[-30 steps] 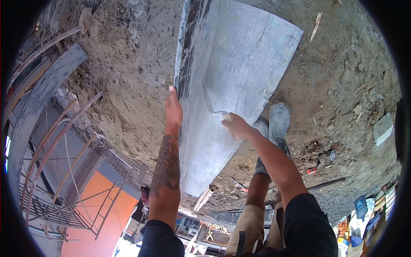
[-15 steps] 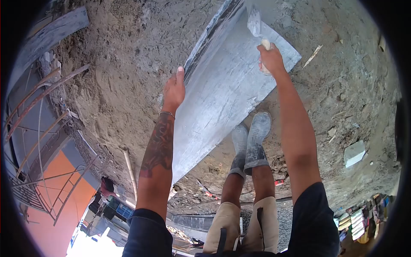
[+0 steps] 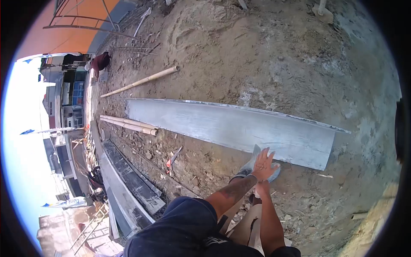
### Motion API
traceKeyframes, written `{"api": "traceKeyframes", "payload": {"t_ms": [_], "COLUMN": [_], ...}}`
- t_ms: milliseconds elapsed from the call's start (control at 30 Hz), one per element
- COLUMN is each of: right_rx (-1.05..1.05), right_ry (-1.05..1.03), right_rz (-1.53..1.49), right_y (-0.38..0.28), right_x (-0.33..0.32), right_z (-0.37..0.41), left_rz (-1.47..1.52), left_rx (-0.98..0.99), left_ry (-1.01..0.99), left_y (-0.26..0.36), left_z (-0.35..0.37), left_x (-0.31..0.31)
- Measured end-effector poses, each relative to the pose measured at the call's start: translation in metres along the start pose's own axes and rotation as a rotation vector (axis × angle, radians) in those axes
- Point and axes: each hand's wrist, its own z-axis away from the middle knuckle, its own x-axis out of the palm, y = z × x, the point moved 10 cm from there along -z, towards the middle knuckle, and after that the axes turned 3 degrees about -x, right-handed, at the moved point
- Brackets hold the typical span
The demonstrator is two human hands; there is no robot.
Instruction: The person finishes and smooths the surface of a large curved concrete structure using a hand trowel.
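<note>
The left hand [image 3: 264, 165] is empty as far as it shows, its fingers spread wide and pointing to the far side, with its back to the camera. Just nearer, the right hand [image 3: 262, 188] is partly covered by the left wrist; its fingers are hidden, so I cannot tell whether it is closed on anything. Behind the hands are grey-smeared rubber boots [image 3: 276, 172], near the long grey angled panel [image 3: 231, 126]. Whether the left fingers touch this panel is unclear. It lies on the soil [image 3: 239, 64] across the middle, running left to right, its far edge turned up as a narrow lip. To its left lie paired bamboo poles [image 3: 128, 124], with a single bamboo pole [image 3: 141, 81] farther off. Nearer on the left rest long dark-streaked boards [image 3: 132, 177]. At the far left, a stooping person [image 3: 101, 64] is near an orange wall [image 3: 81, 19].
</note>
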Motion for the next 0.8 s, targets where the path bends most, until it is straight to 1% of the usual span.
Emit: {"api": "traceKeyframes", "payload": {"t_ms": [33,67,100,133,167,200,233,267,300,333,367,433,467,500,533,567,600,633,667,700,733,767,800], "right_rx": [0.247,0.285,0.303,0.095,0.138,0.092,0.075,0.046,0.094,0.129,0.03,-0.096,-0.169,-0.236,-0.257,-0.109,0.033,0.162,0.103,0.027,-0.059,-0.062,-0.108], "right_ry": [0.013,-0.013,-0.021,0.066,0.122,0.105,0.209,0.173,0.189,0.19,0.013,-0.173,-0.265,-0.353,-0.337,-0.161,-0.004,0.14,0.064,0.069,0.054,0.044,0.03], "right_rz": [-0.021,0.106,0.222,0.523,0.487,0.624,0.816,0.86,1.054,1.198,1.469,1.771,1.931,2.084,2.1,1.774,1.432,1.081,0.766,0.758,0.767,0.698,0.794], "right_y": [0.019,0.024,0.022,-0.002,-0.034,-0.048,-0.026,-0.022,-0.01,-0.006,0.003,-0.035,-0.071,-0.089,-0.101,-0.116,-0.115,-0.108,-0.147,-0.167,-0.17,-0.183,-0.185], "right_x": [-0.015,-0.036,-0.059,-0.091,-0.113,-0.135,-0.181,-0.21,-0.246,-0.276,-0.294,-0.269,-0.218,-0.183,-0.168,-0.168,-0.179,-0.187,-0.108,-0.057,-0.023,0.028,0.064], "right_z": [0.021,0.037,0.041,0.045,0.073,0.083,0.072,0.076,0.071,0.069,0.054,0.046,0.062,0.072,0.064,0.051,0.042,0.051,0.092,0.105,0.091,0.111,0.101], "left_rz": [0.002,-0.021,-0.075,-0.141,0.002,0.025,0.031,0.049,0.038,0.096,0.157,0.259,0.211,0.16,0.198,0.309,0.293,0.444,0.547,0.566,0.549,0.506,0.435], "left_rx": [-0.183,-0.381,-0.503,-0.522,-0.768,-0.839,-0.917,-1.035,-1.082,-1.167,-1.253,-1.356,-1.4,-1.438,-1.329,-1.187,-1.145,-1.163,-1.073,-0.921,-0.777,-0.675,-0.618], "left_ry": [-0.035,-0.007,-0.106,-0.038,-0.142,-0.057,-0.036,-0.012,0.094,0.176,0.254,0.41,0.416,0.416,0.212,-0.098,-0.143,-0.06,-0.04,-0.019,-0.004,0.023,0.065], "left_y": [-0.046,-0.11,-0.16,-0.185,-0.231,-0.271,-0.315,-0.312,-0.323,-0.333,-0.335,-0.31,-0.318,-0.33,-0.323,-0.308,-0.288,-0.291,-0.288,-0.297,-0.307,-0.324,-0.35], "left_z": [0.04,0.088,0.135,0.186,0.24,0.292,0.343,0.392,0.442,0.489,0.53,0.595,0.619,0.64,0.634,0.624,0.615,0.609,0.605,0.593,0.587,0.583,0.579], "left_x": [-0.017,-0.014,-0.025,-0.065,-0.083,-0.099,-0.101,-0.14,-0.157,-0.166,-0.169,-0.167,-0.129,-0.072,-0.038,0.009,0.023,0.076,0.079,0.072,0.057,0.042,0.018]}}
